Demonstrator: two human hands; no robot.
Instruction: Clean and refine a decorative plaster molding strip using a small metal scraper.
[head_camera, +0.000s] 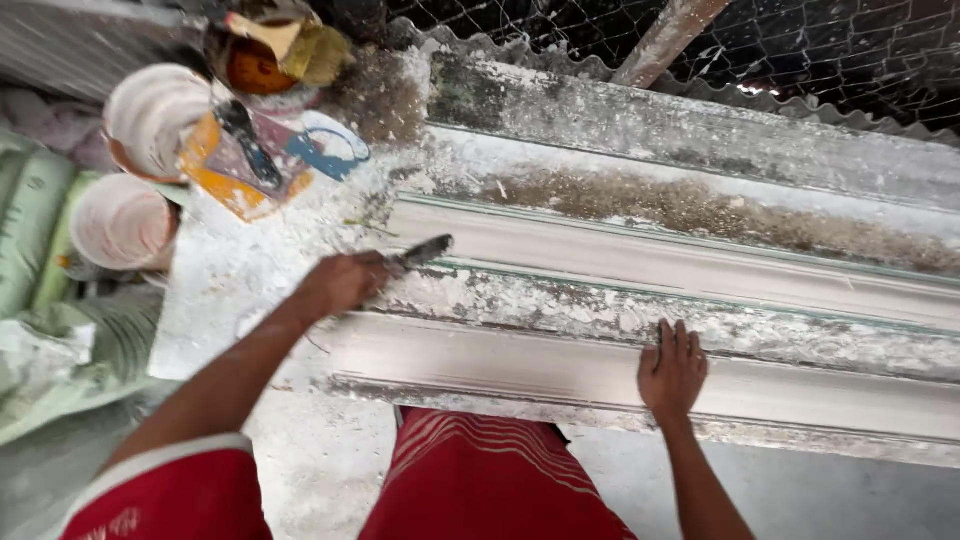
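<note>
Two plaster-caked bowls (150, 120) sat far left on the dusty desk (230, 270). The left hand (340, 283) had its fingers wrapped tight round a scraper (420, 252) — blade at the end of the white moulding (600, 370). Further right, the right hand (672, 370) lay flat on it — fingers together.

Plaster-dusted workbench (250, 280), wire mesh (820, 50) behind, grey floor (800, 490).

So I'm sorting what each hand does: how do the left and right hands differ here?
The left hand is closed around a scraper; the right hand holds nothing. The left is curled into a fist, the right lies flat with fingers spread. Both are at the long plaster moulding.
</note>
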